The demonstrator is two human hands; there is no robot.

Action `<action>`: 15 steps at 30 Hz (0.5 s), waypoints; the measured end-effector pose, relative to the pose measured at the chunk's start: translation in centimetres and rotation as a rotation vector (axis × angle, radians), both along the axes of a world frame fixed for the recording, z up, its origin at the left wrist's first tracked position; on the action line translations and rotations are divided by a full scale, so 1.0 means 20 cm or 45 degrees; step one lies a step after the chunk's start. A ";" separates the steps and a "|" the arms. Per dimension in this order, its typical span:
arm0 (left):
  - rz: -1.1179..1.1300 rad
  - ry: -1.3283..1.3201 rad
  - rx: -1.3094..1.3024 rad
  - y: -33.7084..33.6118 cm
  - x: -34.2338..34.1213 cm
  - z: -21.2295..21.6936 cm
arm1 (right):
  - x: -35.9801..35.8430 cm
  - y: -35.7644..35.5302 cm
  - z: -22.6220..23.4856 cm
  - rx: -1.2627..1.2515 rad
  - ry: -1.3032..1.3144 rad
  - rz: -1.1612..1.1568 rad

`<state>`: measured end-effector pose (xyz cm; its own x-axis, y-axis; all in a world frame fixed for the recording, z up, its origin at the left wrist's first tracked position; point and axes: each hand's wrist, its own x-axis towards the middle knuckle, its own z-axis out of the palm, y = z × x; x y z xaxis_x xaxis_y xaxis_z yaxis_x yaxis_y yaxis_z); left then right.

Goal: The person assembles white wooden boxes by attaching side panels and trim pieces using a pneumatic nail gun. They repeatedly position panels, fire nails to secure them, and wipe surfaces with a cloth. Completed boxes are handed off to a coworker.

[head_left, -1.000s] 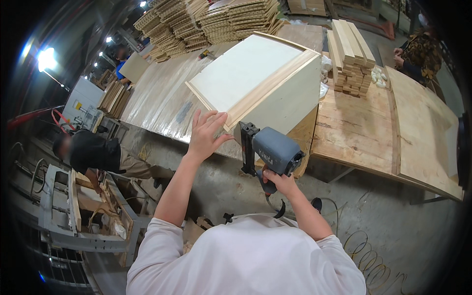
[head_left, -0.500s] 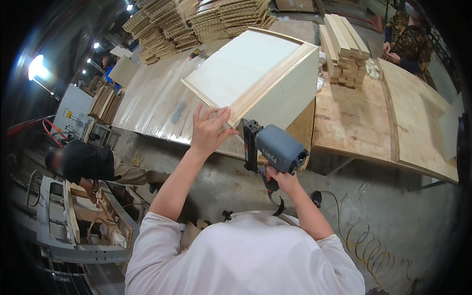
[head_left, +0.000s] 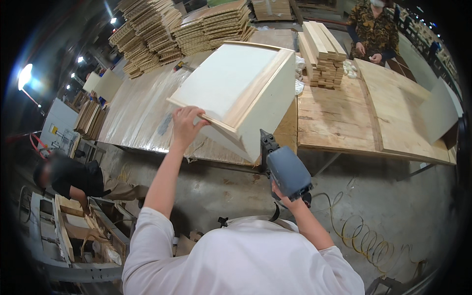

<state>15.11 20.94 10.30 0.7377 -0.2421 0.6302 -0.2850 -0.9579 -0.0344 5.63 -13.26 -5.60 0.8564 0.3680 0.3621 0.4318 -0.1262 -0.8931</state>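
A pale wooden box with a white panel (head_left: 223,78) sits tilted on the workbench in front of me, one corner toward me. My left hand (head_left: 187,126) grips the near edge of the box, with the thumb under the rim and the fingers over it. In my right hand (head_left: 286,196) is a grey-blue nail gun (head_left: 289,172), held by its handle, which the tool's body partly hides. The nail gun's black nose points up and stands just right of the box's near corner, apart from it.
Stacked wooden strips (head_left: 324,54) stand on the plywood table (head_left: 334,118) at right. Piled slatted panels (head_left: 147,37) rise at the back. A coiled yellow hose (head_left: 366,241) lies on the floor. One co-worker (head_left: 376,32) is at far right, another (head_left: 73,172) bends over a frame at left.
The nail gun has swung away from the box's near corner to the right and down. My left hand has moved left along the edge and now grips it; the box's near side has tilted.
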 end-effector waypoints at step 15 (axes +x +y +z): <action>-0.071 -0.334 -0.291 -0.76 -0.08 -0.13 | -0.04 -0.13 0.28 -0.049 -0.491 -0.487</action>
